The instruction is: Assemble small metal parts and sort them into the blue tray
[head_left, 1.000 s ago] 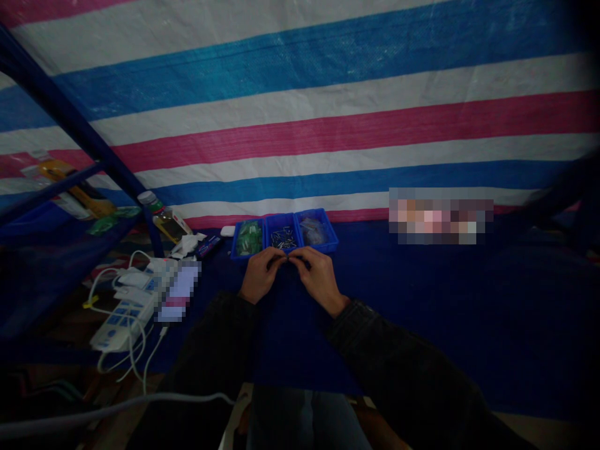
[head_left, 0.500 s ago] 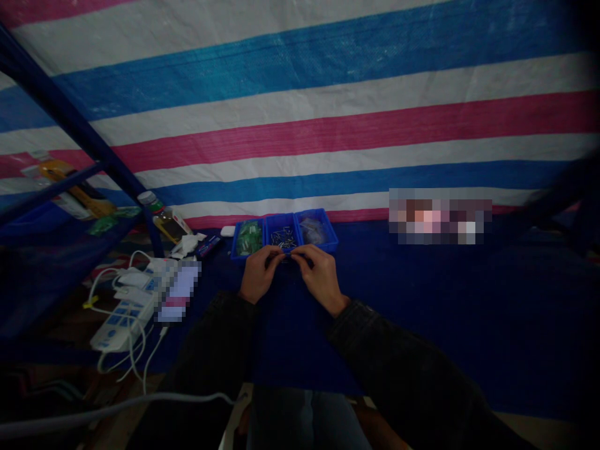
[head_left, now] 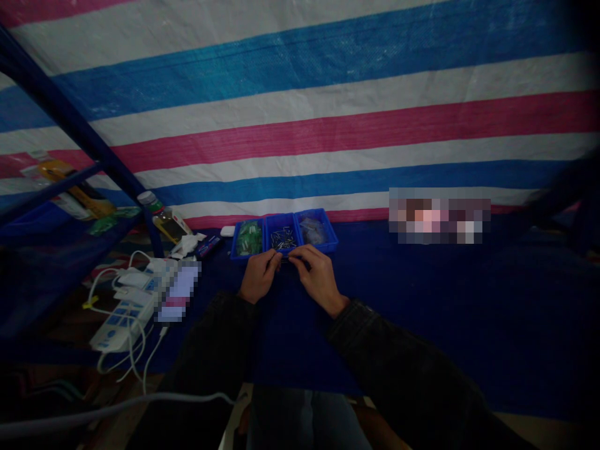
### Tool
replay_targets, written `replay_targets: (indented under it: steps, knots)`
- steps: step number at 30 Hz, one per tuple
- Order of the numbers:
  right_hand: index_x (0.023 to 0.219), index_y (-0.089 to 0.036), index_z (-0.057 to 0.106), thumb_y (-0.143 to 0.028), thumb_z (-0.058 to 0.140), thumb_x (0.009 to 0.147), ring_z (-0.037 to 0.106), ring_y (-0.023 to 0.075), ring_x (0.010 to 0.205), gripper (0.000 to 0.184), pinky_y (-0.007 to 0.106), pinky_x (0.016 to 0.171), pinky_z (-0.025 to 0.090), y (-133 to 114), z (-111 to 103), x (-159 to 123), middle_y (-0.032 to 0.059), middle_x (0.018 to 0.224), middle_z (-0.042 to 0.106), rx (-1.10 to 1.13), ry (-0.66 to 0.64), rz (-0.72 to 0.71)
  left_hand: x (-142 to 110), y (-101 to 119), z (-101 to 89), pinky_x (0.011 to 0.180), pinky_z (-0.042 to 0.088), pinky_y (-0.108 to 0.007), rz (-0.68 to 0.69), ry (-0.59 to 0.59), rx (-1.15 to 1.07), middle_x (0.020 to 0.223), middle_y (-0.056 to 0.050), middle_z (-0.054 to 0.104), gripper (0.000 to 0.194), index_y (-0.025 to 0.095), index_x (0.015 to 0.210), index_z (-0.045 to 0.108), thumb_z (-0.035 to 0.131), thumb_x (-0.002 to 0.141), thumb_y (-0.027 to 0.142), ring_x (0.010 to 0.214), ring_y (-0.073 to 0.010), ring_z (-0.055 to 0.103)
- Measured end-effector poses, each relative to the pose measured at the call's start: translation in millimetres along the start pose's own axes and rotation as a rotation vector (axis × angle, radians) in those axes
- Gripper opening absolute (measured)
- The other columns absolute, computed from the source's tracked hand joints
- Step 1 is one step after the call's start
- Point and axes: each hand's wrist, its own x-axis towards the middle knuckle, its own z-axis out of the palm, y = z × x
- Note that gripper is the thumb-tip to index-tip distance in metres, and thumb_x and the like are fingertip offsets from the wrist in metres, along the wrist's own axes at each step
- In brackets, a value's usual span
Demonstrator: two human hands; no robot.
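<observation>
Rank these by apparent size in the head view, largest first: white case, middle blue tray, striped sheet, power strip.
1. Striped sheet
2. Power strip
3. Middle blue tray, front partly hidden
4. White case

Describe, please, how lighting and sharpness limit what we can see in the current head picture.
Head view: dim overall, the sleeves nearly black; head view: faint sheen on the striped sheet; head view: a pixelated patch hides detail at right; head view: anything between the left hand and right hand too small and dark to identify.
</observation>
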Motion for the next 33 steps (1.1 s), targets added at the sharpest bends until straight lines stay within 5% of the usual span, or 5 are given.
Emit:
replay_targets:
  steps: [7,33]
  knots:
    - [0.091,-0.024,0.071,-0.017,0.056,0.096,0.068,0.02,0.091,0.018,0.033,0.087,0.054,1.3,2.2,-1.5,0.0047,0.096,0.072,-0.016,-0.014,-0.002,0.7,4.9,0.7,0.073,0.043,-0.025,0.048,-0.044,-0.043,0.08,-0.001,0.063,0.028,0.017,0.089,0.06,0.044,0.105,0.033,0.074,-0.0135,0.059]
    - [0.094,-0.023,0.062,-0.018,0.05,0.1,0.064,0.0201,0.088,0.014,0.031,0.081,0.048,5.6,3.3,-2.6,0.0037,0.094,0.066,-0.142,-0.049,0.041,1.0,1.0,5.2,0.076,0.047,-0.026,0.094,-0.035,0.022,0.082,-0.002,0.068,0.022,0.017,0.095,0.067,0.05,0.103,0.029,0.077,-0.0148,0.064]
